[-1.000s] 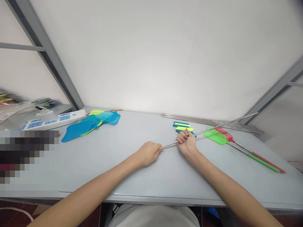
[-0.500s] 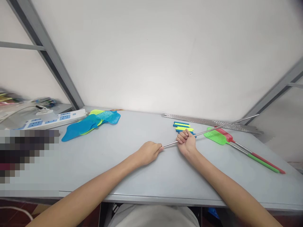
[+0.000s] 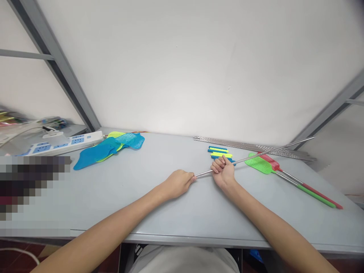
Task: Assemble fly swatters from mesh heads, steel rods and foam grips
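A thin metal rod [image 3: 267,153] slants up to the right across the table. My left hand [image 3: 179,184] is closed on its lower left end, hiding the tip. Farther along, my right hand [image 3: 223,170] has its fingers curled round the rod, palm turned up. Just behind the right hand lie several short blue and yellow handle tubes [image 3: 218,150], partly covered by it. Right of them rest a green fly swatter [image 3: 261,165] and a red fly swatter [image 3: 273,163]; the rod passes above their heads.
Several loose metal rods [image 3: 241,145] lie along the wall at the back right. Blue and yellow swatter heads [image 3: 98,152] are heaped at the left. Beside them runs a white power strip [image 3: 66,143] with cables. Grey metal posts [image 3: 61,72] frame the table [image 3: 159,223].
The right hand has shifted very slightly left, and the rod's far end reaches a touch farther right. Both hands keep their hold; the other things lie as before.
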Tool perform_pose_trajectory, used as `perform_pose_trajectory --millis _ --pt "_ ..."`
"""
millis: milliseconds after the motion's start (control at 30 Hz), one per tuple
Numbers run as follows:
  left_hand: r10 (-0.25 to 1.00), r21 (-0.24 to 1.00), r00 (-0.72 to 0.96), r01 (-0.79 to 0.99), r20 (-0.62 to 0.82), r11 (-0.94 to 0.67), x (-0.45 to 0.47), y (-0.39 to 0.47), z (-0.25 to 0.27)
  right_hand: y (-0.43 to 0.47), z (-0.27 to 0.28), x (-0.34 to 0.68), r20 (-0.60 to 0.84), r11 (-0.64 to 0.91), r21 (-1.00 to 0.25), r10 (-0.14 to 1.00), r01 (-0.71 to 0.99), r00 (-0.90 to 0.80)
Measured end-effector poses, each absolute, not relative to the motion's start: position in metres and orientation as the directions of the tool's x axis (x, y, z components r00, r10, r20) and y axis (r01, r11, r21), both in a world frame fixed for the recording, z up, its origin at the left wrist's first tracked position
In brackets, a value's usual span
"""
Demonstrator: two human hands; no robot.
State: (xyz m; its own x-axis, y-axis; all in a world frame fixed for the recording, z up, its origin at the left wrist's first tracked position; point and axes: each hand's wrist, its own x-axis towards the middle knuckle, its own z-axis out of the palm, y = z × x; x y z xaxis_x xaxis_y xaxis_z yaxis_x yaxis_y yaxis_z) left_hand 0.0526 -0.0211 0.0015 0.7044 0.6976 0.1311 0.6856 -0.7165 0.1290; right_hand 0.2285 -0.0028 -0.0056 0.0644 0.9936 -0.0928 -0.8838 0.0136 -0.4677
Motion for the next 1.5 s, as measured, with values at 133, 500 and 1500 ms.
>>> perform_pose_trajectory --millis 133,500,1500 --pt "0.7 0.143 0.702 0.686 0.128 -0.714 0.0525 -0.0212 0.0009 -0.0027 -0.007 0.2284 -0.092 0.014 -0.47 0.994 -0.883 0.065" --pt "0.693 0.126 0.708 0.682 0.137 -0.721 0.0533 -0.0216 0.0036 -0.0067 -0.0056 0.2254 -0.101 0.009 -0.458 0.993 -0.889 0.062" --pt "0.699 0.098 0.707 0.692 0.104 -0.715 0.0541 -0.0228 0.0045 -0.0059 -0.0059 0.2238 -0.11 0.008 -0.475 0.992 -0.88 0.068"
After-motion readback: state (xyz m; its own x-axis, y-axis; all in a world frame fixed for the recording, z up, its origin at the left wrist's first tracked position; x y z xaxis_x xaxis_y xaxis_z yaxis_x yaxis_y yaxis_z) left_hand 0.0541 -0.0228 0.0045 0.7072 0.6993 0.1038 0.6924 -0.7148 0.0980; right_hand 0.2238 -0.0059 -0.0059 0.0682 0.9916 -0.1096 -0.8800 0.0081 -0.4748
